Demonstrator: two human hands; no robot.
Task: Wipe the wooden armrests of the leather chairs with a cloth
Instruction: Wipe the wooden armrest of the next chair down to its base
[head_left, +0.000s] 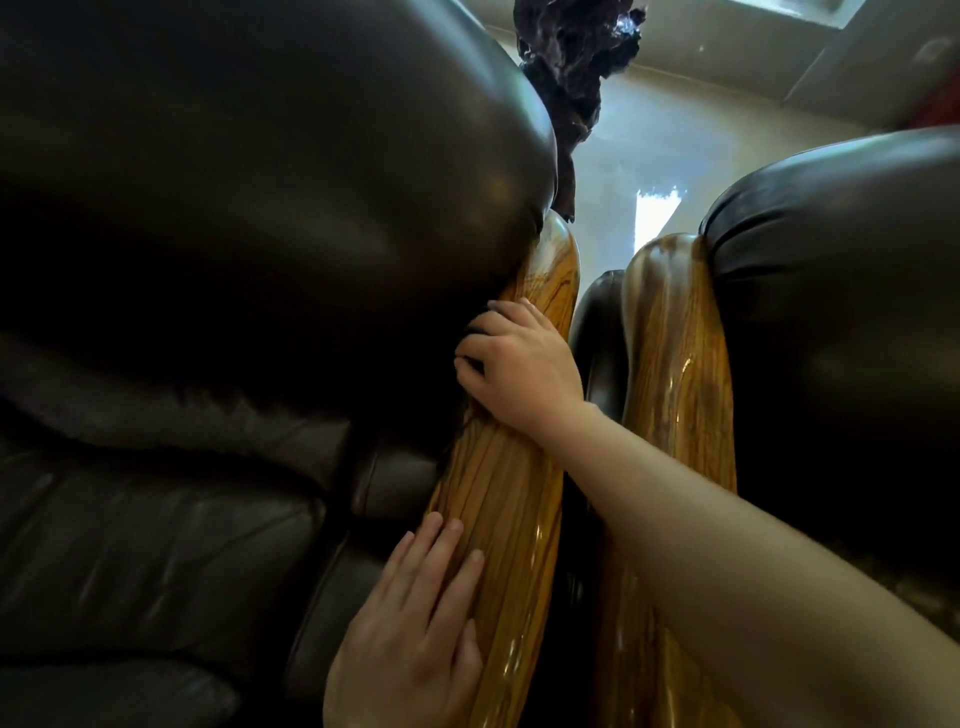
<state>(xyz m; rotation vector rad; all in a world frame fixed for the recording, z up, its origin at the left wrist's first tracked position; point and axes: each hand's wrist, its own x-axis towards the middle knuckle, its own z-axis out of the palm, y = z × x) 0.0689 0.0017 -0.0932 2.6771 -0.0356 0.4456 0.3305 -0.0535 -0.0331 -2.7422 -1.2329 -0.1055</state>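
Two dark leather chairs stand side by side, each with a glossy striped wooden armrest. My left hand (415, 618) lies flat, fingers apart, on the near part of the left armrest (498, 499) and holds nothing. Farther up the same armrest, my right hand (519, 364) curls its fingers over the inner edge, where the wood meets the leather backrest (270, 171). A dark cloth (475, 332) shows only as a scrap between and under those fingers. The right chair's armrest (675, 364) is untouched, and my right forearm crosses in front of its lower part.
The left chair's seat cushion (156, 545) fills the lower left. The right chair's padded back (841, 322) rises at the right. A narrow gap separates the two armrests. Beyond them is a dark gnarled wooden sculpture (571, 67) and a pale, shiny floor (675, 130).
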